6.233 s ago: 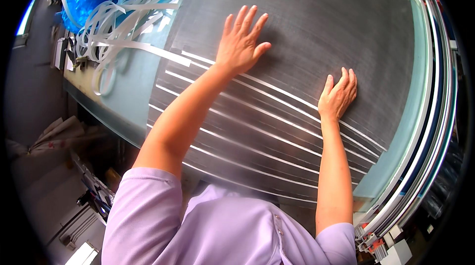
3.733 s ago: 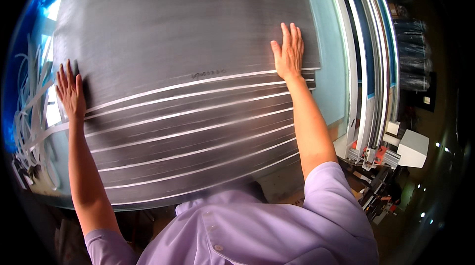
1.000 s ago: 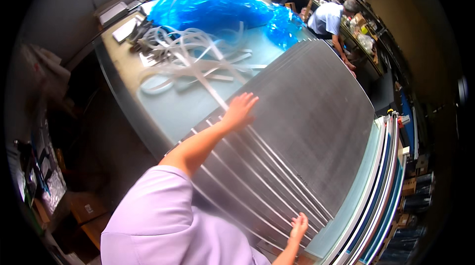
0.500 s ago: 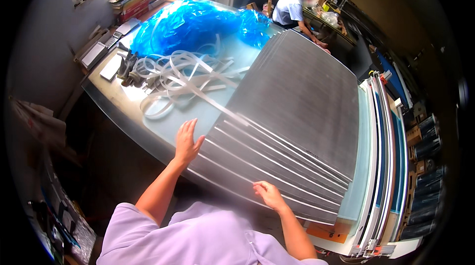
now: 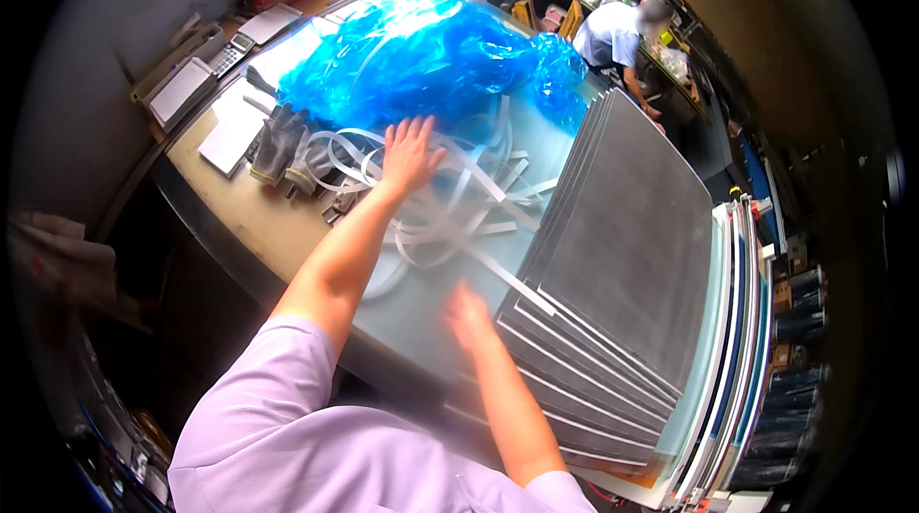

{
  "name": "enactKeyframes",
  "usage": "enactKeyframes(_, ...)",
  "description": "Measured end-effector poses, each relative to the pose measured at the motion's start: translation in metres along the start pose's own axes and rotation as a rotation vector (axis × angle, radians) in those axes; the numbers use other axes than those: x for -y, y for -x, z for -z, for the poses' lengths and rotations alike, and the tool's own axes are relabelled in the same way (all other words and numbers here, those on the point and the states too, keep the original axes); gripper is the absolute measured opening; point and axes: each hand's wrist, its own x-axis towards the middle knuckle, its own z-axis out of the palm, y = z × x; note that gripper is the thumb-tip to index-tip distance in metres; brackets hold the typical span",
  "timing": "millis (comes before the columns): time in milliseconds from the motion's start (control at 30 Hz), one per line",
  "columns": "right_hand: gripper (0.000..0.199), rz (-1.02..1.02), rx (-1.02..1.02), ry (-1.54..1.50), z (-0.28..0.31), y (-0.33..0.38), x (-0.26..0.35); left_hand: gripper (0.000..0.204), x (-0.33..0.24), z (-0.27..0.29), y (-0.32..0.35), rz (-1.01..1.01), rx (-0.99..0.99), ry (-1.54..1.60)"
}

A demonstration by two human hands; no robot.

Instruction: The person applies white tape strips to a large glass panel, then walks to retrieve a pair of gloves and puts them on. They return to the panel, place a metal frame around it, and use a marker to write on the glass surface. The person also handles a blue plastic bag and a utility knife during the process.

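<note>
My left hand (image 5: 412,157) reaches out over a tangle of white flat strips (image 5: 476,174), its fingers spread; whether it touches them I cannot tell. Nearer to me, my right hand (image 5: 464,315) is smeared by motion beside the left edge of a fanned stack of dark grey sheets (image 5: 627,226). The sheets overlap in steps, with white lines along their near edges. One strip runs from the tangle onto the stack. Beyond the left hand lies a crumpled heap of blue plastic film (image 5: 431,58).
Grey work gloves (image 5: 280,144) lie on the table (image 5: 239,245), left of the strips. A calculator (image 5: 232,55) and papers are farther back. Long framed panels (image 5: 729,341) stand along the right side. A co-worker (image 5: 613,34) bends over a cluttered bench at the back.
My left hand has moved forward from the stack's edge to above the strips. My right hand has come off the stack toward the left. The view has shifted leftward.
</note>
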Motion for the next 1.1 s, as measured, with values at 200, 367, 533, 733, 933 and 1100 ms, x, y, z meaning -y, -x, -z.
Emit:
enactKeyframes(200,0.087,-0.012,0.171,-0.495,0.002,-0.086,-0.004,0.081,-0.021,-0.013,0.046,0.098,0.639,-0.031)
enactKeyframes(367,0.078,0.062,0.265,-0.533,-0.028,-0.075,0.028,0.095,-0.047,-0.004,0.11,0.219,0.527,0.116)
enactKeyframes(533,0.082,-0.046,0.025,-0.425,-0.011,-0.089,0.02,0.098,-0.064,0.023,0.102,0.349,0.462,0.206)
enactKeyframes(733,0.084,-0.034,-0.193,-0.196,-0.006,-0.083,0.022,0.086,-0.036,0.001,0.087,0.493,0.403,0.086)
enactKeyframes(933,0.067,-0.033,-0.148,-0.323,-0.034,-0.061,0.035,0.051,-0.07,-0.012,0.139,0.208,1.047,0.332)
enactKeyframes(1100,0.041,-0.178,0.039,-0.47,-0.009,-0.03,0.02,0.032,-0.093,0.051,0.178,-0.072,0.89,0.495)
